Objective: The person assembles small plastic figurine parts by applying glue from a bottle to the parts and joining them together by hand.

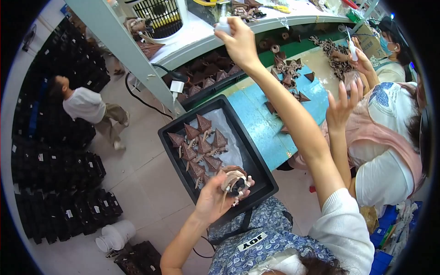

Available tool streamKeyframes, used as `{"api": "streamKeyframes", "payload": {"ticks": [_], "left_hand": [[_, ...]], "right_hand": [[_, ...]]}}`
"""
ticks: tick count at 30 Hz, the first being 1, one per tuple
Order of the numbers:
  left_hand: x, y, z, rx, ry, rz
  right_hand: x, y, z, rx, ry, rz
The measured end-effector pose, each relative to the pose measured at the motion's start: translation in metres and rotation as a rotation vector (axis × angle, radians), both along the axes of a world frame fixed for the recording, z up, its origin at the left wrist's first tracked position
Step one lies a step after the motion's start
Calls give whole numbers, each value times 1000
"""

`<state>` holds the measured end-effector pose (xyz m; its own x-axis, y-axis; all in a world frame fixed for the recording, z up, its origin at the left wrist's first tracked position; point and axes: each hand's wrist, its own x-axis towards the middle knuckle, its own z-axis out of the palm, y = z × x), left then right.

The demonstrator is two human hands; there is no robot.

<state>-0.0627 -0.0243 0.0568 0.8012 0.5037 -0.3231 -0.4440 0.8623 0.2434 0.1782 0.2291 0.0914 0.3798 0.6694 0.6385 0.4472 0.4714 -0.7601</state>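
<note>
Small craft piece (234, 180): rounded, brown and cream in layers, black part set at middle; small pale bits beside black part; thin tan strip hanging at lower left. Piece cupped in left fingers (250, 183), thumb against left side, fingertips around right side; finer detail too small to tell. Bottle (223, 27): small, white, held between right fingers (235, 22) and thumb, narrow tip pointing up above fingers, well apart from piece.
</note>
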Motion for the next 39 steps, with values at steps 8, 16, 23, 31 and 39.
{"api": "streamKeyframes", "payload": {"ticks": [8, 16, 23, 31, 39], "left_hand": [[10, 10, 7, 79, 58, 81], [6, 10, -7, 238, 180, 27], [21, 11, -24, 288, 339, -72], [58, 17, -10, 994, 572, -213], [75, 35, 9, 1498, 567, -192]], "right_hand": [[-15, 64, -4, -9, -198, -152], [-72, -188, -10, -272, 383, 228], [-40, -301, -8, -620, 153, 427], [-32, -327, -18, -540, 117, 155], [-24, -337, -8, -461, -38, 21]]}}
